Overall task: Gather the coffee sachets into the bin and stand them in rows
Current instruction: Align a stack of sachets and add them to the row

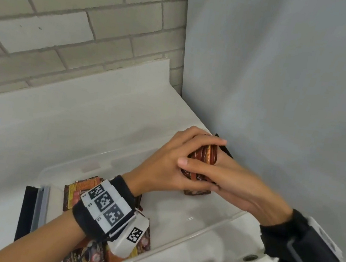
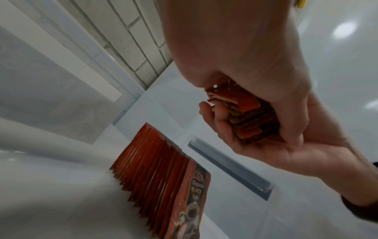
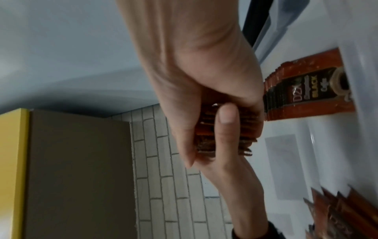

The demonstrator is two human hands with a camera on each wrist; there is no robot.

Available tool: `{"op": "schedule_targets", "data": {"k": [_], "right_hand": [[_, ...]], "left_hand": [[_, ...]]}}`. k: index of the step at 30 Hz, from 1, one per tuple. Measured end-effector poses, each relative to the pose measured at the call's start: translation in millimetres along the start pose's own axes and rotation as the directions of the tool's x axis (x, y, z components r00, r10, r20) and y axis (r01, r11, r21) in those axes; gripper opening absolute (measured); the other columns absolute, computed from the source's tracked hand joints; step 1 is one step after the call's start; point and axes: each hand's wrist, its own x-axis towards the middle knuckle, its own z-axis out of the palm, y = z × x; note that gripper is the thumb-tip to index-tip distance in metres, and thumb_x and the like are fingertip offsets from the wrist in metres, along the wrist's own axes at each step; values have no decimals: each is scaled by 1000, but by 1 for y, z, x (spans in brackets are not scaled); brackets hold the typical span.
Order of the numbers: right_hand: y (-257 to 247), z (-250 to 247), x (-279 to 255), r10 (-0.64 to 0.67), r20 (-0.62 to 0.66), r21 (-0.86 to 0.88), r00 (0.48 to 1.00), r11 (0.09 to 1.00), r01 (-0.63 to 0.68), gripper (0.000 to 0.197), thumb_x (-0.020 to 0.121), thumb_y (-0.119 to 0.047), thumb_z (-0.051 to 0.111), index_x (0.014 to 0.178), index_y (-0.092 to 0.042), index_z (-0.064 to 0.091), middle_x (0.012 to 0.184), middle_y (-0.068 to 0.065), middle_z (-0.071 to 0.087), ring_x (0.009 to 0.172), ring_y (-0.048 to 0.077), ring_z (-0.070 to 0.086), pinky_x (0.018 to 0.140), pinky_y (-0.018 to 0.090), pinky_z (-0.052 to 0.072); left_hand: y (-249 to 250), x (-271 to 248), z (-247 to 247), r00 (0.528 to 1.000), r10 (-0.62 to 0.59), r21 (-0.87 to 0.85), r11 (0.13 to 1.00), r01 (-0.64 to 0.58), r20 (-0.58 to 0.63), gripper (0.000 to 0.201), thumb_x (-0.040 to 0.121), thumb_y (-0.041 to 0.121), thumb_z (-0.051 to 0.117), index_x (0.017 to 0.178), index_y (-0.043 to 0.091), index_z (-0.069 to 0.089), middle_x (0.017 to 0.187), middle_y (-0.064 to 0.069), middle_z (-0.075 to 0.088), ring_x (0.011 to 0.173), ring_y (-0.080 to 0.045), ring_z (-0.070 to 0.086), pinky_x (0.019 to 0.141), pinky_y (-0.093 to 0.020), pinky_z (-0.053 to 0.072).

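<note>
**Both hands clamped on one bundle over the bin**

I saw my left hand (image 1: 163,162) and right hand (image 1: 235,183) wrapped together around a stack of coffee sachets (image 1: 206,157), fingers curled tight on it from both sides, thumbs across its edge. I held the stack above the far right corner of the clear bin (image 1: 174,247), close to the grey wall (image 1: 284,79). Inside the bin, a row of sachets (image 2: 155,165) stood upright on edge by the left wall, and loose sachets (image 1: 94,254) lay near my left wrist.
</note>
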Motion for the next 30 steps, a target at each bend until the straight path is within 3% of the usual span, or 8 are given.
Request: {"op": "schedule_targets", "data": {"k": [6, 10, 12, 15, 18, 20, 26, 30], "right_hand": [[0, -7, 3, 18, 69, 22, 997, 1000, -19, 40, 77, -27, 73, 113, -14, 60, 99, 4, 70, 98, 16, 70, 78, 37, 56], [6, -13, 6, 13, 96, 151, 995, 988, -28, 27, 74, -8, 73, 97, -21, 70, 98, 9, 68, 96, 23, 67, 81, 46, 47], [10, -17, 8, 15, 72, 233, 997, 972, -32, 30, 69, -2, 67, 89, -23, 73, 94, 8, 68, 92, 20, 68, 77, 39, 50], [16, -21, 11, 31, 51, 304, 998, 952, -45, 31, 65, 1, 66, 90, -16, 73, 92, 10, 70, 87, 22, 69, 71, 36, 54], [18, -23, 11, 30, 39, 351, 999, 936, -42, 35, 64, 7, 72, 94, -10, 75, 102, 16, 73, 92, 27, 71, 81, 43, 56], [16, -24, 10, 5, 7, 427, 1000, 904, -7, 34, 65, 3, 68, 99, -3, 73, 102, 18, 73, 90, 25, 72, 79, 34, 59], [14, -25, 11, -49, -89, 481, 995, 873, 86, 40, 72, -12, 69, 112, -5, 69, 116, 17, 69, 104, 29, 68, 84, 34, 57], [18, -24, 10, -83, -81, 492, 993, 863, 112, 41, 69, -21, 75, 109, -12, 73, 113, 16, 70, 100, 27, 69, 77, 31, 57]], "left_hand": [[-2, 0, 1, 1000, -22, -9, 1000, 22, 10, 74, 68, 30, 86, 130, 11, 51, 118, -6, 53, 112, -21, 54, 93, -46, 46], [-4, -1, 1, 992, -120, -89, 988, 123, 41, 103, 64, 33, 88, 142, 34, 20, 128, -2, 52, 122, -24, 51, 98, -49, 43], [-3, 0, 4, 993, -101, -97, 990, 107, 62, 109, 62, 36, 87, 140, 41, 12, 132, -3, 51, 124, -27, 50, 100, -53, 41], [-1, 3, 2, 994, -73, -79, 994, 79, 76, 109, 57, 42, 86, 139, 39, 15, 141, 1, 44, 132, -23, 44, 105, -53, 37], [-2, 5, -7, 989, -134, -119, 983, 141, 61, 98, 61, 45, 83, 138, 46, 22, 147, 2, 35, 136, -23, 36, 109, -48, 36], [-5, 4, -13, 977, -212, -157, 964, 212, 19, 87, 67, 44, 79, 136, 44, 26, 143, 3, 35, 135, -20, 35, 111, -39, 35], [-14, 2, -28, 919, -393, -430, 833, 349, -16, 60, 71, 19, 83, 114, 26, 41, 104, 8, 53, 91, -11, 57, 80, -30, 52], [-8, 6, -32, 894, -446, -590, 712, 380, 38, 37, 76, 8, 69, 110, 13, 55, 91, -10, 62, 77, -19, 63, 67, -27, 55]]}}
